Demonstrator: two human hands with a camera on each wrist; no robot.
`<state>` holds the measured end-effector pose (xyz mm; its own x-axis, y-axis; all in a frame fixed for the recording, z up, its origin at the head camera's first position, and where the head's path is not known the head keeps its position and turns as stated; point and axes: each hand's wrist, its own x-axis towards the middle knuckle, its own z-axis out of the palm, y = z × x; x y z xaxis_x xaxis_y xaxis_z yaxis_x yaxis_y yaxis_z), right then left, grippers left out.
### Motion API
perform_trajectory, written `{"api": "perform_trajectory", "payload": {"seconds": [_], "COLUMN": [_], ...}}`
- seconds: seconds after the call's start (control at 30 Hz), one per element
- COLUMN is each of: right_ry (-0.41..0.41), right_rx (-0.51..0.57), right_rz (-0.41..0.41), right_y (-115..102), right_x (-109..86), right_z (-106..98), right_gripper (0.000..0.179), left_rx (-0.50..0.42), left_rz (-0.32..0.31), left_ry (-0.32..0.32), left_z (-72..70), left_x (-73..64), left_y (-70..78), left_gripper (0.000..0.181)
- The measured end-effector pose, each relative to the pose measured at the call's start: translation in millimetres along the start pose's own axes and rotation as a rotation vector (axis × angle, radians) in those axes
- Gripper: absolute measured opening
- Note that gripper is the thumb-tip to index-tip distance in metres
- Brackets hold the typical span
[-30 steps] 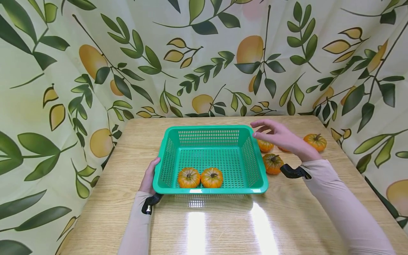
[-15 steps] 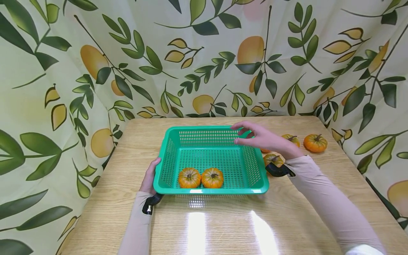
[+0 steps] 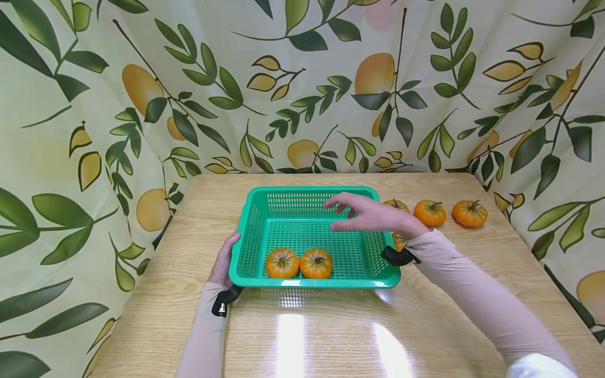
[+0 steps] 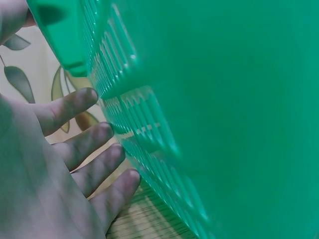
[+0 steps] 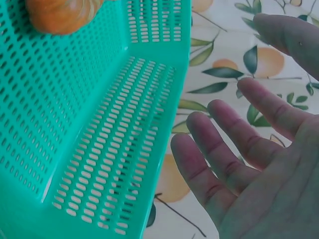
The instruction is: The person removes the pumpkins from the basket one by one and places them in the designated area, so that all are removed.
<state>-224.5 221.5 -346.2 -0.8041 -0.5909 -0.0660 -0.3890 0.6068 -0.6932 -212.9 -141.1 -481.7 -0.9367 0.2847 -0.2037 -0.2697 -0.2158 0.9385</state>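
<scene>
A green perforated plastic basket stands on the table, with two small orange pumpkins, the left pumpkin and the right pumpkin, side by side near its front wall. My left hand touches the basket's left side; in the left wrist view its fairly straight, spread fingers meet the slotted outer wall, the thumb up by the rim. Over the basket's right half hovers my right hand, holding nothing. Its fingers are spread and slightly bent in the right wrist view.
Right of the basket are more pumpkins: a far-right pumpkin, another pumpkin beside it, and two partly hidden behind the right hand and basket. A leaf-patterned curtain surrounds the wooden table at back and sides.
My right hand has moved left from the basket's right rim to over its inside, uncovering pumpkins on the right. The left hand and both pumpkins in the basket have stayed put.
</scene>
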Motion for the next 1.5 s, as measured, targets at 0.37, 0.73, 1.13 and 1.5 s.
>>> {"api": "perform_trajectory", "payload": {"seconds": [0.37,0.73,1.13,1.5], "right_ry": [-0.114,-0.232,-0.413,-0.504], "right_rx": [-0.005,-0.016,-0.185,-0.244], "right_rz": [-0.031,-0.029,-0.039,-0.007], "right_y": [-7.0,-8.5,-6.1,-6.4], "right_x": [15.1,24.2,31.6,35.2], "right_z": [22.7,39.2,47.6,56.1], "right_gripper": [0.049,0.047,0.046,0.048], "left_rx": [0.007,-0.015,-0.012,-0.009], "left_rz": [-0.002,-0.01,0.008,0.007], "left_ry": [-0.005,-0.005,-0.01,-0.02], "left_z": [-1.4,-2.6,-1.6,-2.6], "left_x": [-0.3,2.4,3.1,2.2], "left_y": [-1.0,-2.6,-3.1,-1.4], "left_gripper": [0.063,0.06,0.061,0.062]}}
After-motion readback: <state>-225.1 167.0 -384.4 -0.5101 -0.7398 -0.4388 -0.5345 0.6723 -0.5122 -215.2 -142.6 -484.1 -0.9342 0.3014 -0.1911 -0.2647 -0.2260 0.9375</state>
